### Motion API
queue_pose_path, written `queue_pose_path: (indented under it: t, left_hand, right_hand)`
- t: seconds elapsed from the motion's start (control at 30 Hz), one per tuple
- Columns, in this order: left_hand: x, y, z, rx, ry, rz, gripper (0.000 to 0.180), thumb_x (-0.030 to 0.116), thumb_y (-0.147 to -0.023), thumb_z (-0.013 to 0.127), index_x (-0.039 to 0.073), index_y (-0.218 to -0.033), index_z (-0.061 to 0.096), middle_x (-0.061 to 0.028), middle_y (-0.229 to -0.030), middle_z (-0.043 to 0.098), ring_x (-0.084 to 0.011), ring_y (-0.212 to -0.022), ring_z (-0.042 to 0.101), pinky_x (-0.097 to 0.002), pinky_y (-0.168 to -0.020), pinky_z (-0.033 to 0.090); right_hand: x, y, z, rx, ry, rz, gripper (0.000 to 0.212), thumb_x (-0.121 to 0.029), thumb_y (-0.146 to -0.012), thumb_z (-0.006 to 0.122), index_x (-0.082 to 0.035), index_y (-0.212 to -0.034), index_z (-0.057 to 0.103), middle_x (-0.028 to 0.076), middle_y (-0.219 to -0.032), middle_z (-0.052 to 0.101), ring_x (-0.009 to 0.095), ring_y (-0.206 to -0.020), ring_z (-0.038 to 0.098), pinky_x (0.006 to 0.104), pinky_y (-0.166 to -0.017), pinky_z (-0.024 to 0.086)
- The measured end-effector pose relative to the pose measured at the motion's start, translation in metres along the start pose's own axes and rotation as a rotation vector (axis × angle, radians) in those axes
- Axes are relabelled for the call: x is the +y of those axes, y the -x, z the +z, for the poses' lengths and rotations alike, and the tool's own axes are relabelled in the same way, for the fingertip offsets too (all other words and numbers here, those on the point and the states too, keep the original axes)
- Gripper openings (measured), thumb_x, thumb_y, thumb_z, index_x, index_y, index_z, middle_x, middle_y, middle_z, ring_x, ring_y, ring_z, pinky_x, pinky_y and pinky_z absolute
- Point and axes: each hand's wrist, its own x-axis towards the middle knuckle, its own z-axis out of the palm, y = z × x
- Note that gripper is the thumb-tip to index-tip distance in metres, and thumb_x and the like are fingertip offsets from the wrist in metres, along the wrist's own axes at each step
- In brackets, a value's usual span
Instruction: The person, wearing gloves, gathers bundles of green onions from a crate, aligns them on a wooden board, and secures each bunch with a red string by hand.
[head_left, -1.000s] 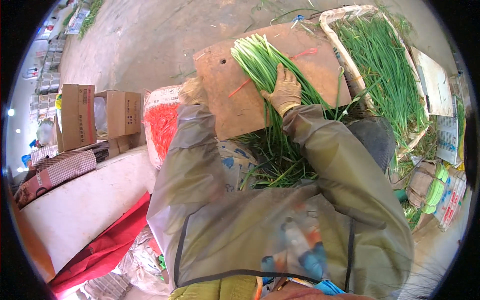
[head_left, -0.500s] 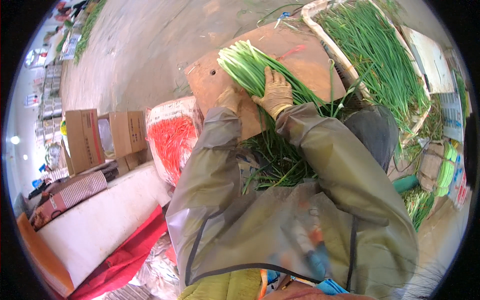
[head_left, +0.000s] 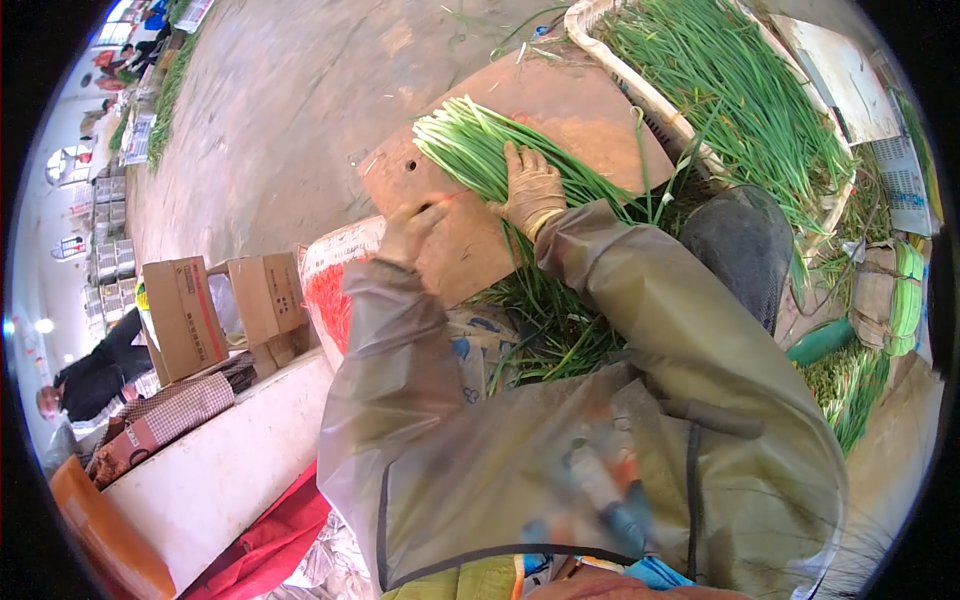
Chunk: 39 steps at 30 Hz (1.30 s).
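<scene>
A bunch of chives (head_left: pixel 470 145) lies slantwise on a brown board (head_left: pixel 600 125), pale cut ends to the upper left and green leaves trailing to the right. My right hand (head_left: pixel 532 187), in a tan glove, grips the bunch from above near its middle. My left hand (head_left: pixel 408 232), also gloved, is off the bunch at the board's left edge. Its fingers are blurred, with a reddish smear by the fingertips, so I cannot tell what they hold. Beside that wrist stands a white sack (head_left: pixel 350 240) of red strips (head_left: pixel 325 305).
A pale-rimmed basket (head_left: pixel 690 135) heaped with chives stands at the upper right. Loose leaves (head_left: pixel 560 325) lie below the board. At left are open cardboard boxes (head_left: pixel 185 315) and a white panel (head_left: pixel 230 450). A person in dark clothes (head_left: pixel 105 370) is at the far left.
My left hand has moved away from the bunch, left and toward me, near the sack. The right hand still holds the chives. My view has shifted slightly, bringing a person into sight at left.
</scene>
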Motion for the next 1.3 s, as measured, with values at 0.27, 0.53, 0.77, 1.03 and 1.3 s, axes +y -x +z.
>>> queue_pose_path:
  t: [0.27, 0.53, 0.77, 1.03, 1.3]
  left_hand:
    - [-0.005, -0.068, 0.076, 0.005, 0.434, 0.169, 0.024, 0.002, -0.081, 0.060, 0.002, -0.104, 0.058, -0.0029, -0.079, 0.061, -0.0089, -0.067, 0.054, -0.0207, -0.059, 0.043]
    - [0.017, -0.069, 0.099, 0.297, -0.866, 0.632, 0.010, 0.018, -0.073, 0.062, 0.011, -0.080, 0.064, -0.0063, -0.081, 0.064, -0.0216, -0.075, 0.060, -0.0331, -0.067, 0.047]
    - [-0.013, -0.114, 0.119, 0.613, -0.730, 0.761, 0.008, 0.017, -0.071, 0.065, 0.014, -0.077, 0.060, -0.0059, -0.087, 0.064, -0.0234, -0.087, 0.059, -0.0385, -0.076, 0.043]
    - [-0.064, -0.131, 0.155, 1.000, -1.626, 0.600, 0.009, 0.010, -0.078, 0.050, 0.004, -0.084, 0.052, -0.0101, -0.077, 0.056, -0.0214, -0.068, 0.057, -0.0383, -0.059, 0.049]
    - [-0.040, -0.119, 0.129, 0.495, -0.110, 0.599, 0.008, 0.015, -0.082, 0.045, 0.009, -0.084, 0.049, -0.0082, -0.086, 0.050, -0.0209, -0.085, 0.050, -0.0360, -0.076, 0.043]
  right_hand:
    - [-0.001, -0.003, 0.000, -0.021, -0.007, -0.014, 0.098, -0.041, -0.060, 0.075, -0.005, -0.135, 0.024, 0.014, -0.123, 0.041, 0.027, -0.117, 0.039, 0.0409, -0.093, 0.035]
    - [0.016, -0.007, 0.020, -0.030, 0.010, -0.060, 0.088, -0.041, -0.065, 0.071, -0.002, -0.132, 0.030, 0.015, -0.124, 0.040, 0.029, -0.118, 0.038, 0.0414, -0.094, 0.034]
    - [0.050, -0.051, -0.089, -0.432, -0.079, -0.116, 0.053, -0.038, -0.074, 0.060, -0.004, -0.114, 0.051, 0.020, -0.112, 0.054, 0.034, -0.105, 0.051, 0.0399, -0.088, 0.042]
    - [0.101, -0.115, 0.005, 0.232, -0.365, -0.450, 0.027, -0.022, -0.079, 0.060, -0.007, -0.102, 0.060, 0.012, -0.098, 0.060, 0.029, -0.092, 0.055, 0.0398, -0.081, 0.044]
    - [0.099, -0.141, 0.020, 0.065, -0.134, -0.265, 0.013, -0.014, -0.076, 0.060, -0.002, -0.078, 0.063, 0.018, -0.076, 0.062, 0.033, -0.072, 0.059, 0.0391, -0.065, 0.046]
